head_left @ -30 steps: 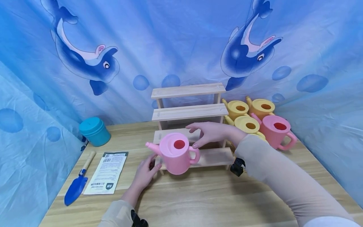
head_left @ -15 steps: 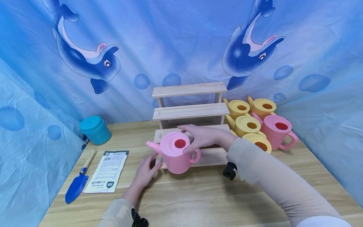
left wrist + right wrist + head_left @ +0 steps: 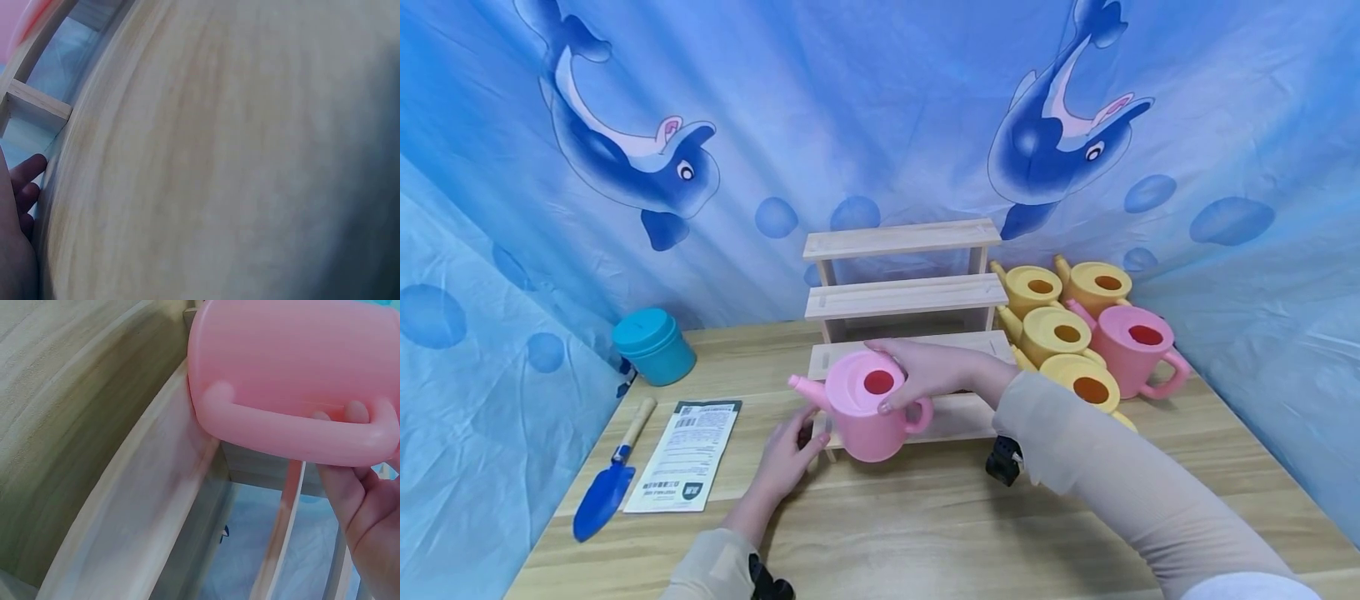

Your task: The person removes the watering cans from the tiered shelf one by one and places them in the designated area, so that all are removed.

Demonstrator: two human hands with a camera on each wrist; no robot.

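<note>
A pink watering can (image 3: 867,421) stands upright on the left part of the lowest step of a wooden tiered stand (image 3: 906,296). Its spout points left and its handle right. My right hand (image 3: 925,371) grips the can at its top, thumb on the near side and fingers on the far side. In the right wrist view, fingertips (image 3: 356,412) show behind the can's handle (image 3: 281,434). My left hand (image 3: 786,457) holds the left end of the lowest step, thumb at its front edge. Part of that hand (image 3: 15,231) shows beside the stand's leg (image 3: 37,103) in the left wrist view.
Several yellow watering cans (image 3: 1052,333) and another pink watering can (image 3: 1131,354) stand right of the stand. At left are a turquoise lidded pot (image 3: 653,346), a blue trowel (image 3: 604,500) and a white packet (image 3: 683,458). A blue dolphin curtain (image 3: 865,108) hangs behind.
My right hand has moved left from the can's handle side onto its top and taken hold of it. The can has hardly moved, and the left hand stays at the step.
</note>
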